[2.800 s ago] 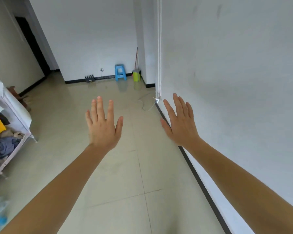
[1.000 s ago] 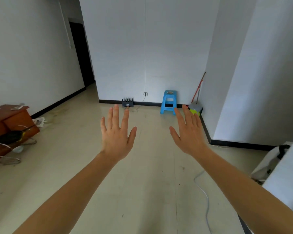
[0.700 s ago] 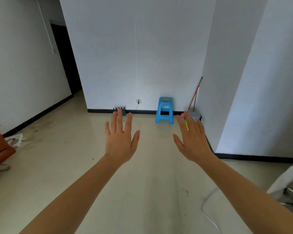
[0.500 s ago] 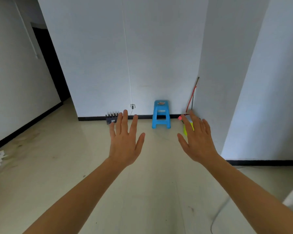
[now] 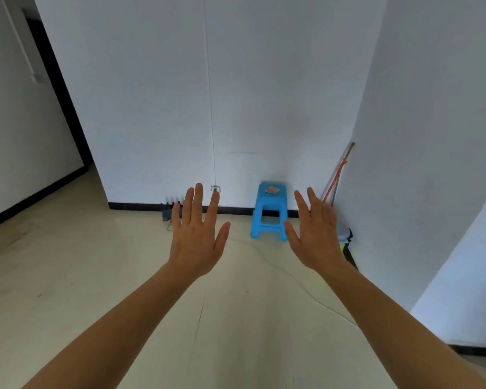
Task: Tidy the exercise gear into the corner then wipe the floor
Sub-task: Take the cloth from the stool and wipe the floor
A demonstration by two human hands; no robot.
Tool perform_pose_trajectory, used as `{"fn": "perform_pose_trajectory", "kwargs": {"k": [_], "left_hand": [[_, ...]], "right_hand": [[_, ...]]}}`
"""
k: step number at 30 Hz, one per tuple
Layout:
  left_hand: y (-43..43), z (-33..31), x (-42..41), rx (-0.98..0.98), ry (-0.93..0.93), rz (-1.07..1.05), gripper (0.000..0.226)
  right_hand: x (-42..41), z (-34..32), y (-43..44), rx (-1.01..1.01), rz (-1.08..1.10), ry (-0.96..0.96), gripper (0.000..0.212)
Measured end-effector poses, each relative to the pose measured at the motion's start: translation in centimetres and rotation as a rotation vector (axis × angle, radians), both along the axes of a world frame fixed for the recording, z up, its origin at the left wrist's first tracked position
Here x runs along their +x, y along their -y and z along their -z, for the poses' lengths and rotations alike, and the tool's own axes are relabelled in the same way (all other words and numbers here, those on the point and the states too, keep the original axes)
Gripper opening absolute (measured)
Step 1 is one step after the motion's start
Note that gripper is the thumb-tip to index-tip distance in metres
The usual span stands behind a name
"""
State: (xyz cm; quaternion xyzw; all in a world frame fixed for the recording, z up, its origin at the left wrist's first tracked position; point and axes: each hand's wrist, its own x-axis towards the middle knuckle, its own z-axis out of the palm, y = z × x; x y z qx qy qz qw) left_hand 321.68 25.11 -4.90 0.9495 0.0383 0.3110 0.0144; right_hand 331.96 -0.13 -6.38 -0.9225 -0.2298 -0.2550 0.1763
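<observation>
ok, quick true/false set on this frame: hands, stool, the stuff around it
1. The left hand and right hand hold nothing, fingers straight. True.
2. The blue stool lies on its side. False: it stands upright on its legs.
3. A small flat item sits on the stool's seat. True.
4. The long handles lean left of the stool. False: they lean to its right.
</observation>
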Motion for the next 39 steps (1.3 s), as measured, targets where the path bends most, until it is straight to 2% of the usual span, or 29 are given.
{"fn": "perform_pose_trajectory", "kwargs": {"k": [5, 13, 17, 22, 29, 35, 39], "left_hand": [[-6.1, 2.6, 15.3, -0.024, -0.003, -0.005, 0.069], [-15.1, 3.3, 42.9, -0.019, -0.136, 0.014, 0.071], [-16.0, 3.4, 55.4, 0.020, -0.194, 0.087, 0.069], [-16.5, 7.1, 71.9, 0.079, -0.305, 0.179, 0.069], [-17.9, 12.2, 95.5, 0.140, -0.521, 0.139, 0.071], [-19.4, 11.0, 111.6, 0.120, -0.521, 0.206, 0.074], [-21.7, 14.1, 121.9, 0.111, -0.546, 0.246, 0.083]], "right_hand": [[15.6, 2.1, -6.7, -0.050, -0.046, 0.026, 0.069], [40.1, 3.7, -13.6, -0.096, 0.076, -0.059, 0.072], [50.1, 3.9, -14.1, -0.039, 0.173, -0.102, 0.070], [64.9, 7.4, -14.5, -0.016, 0.256, -0.170, 0.068], [87.8, 12.0, -15.2, 0.046, 0.321, -0.374, 0.071], [104.6, 11.4, -16.8, 0.027, 0.363, -0.472, 0.068], [113.8, 13.8, -19.1, 0.074, 0.376, -0.535, 0.067]]}}
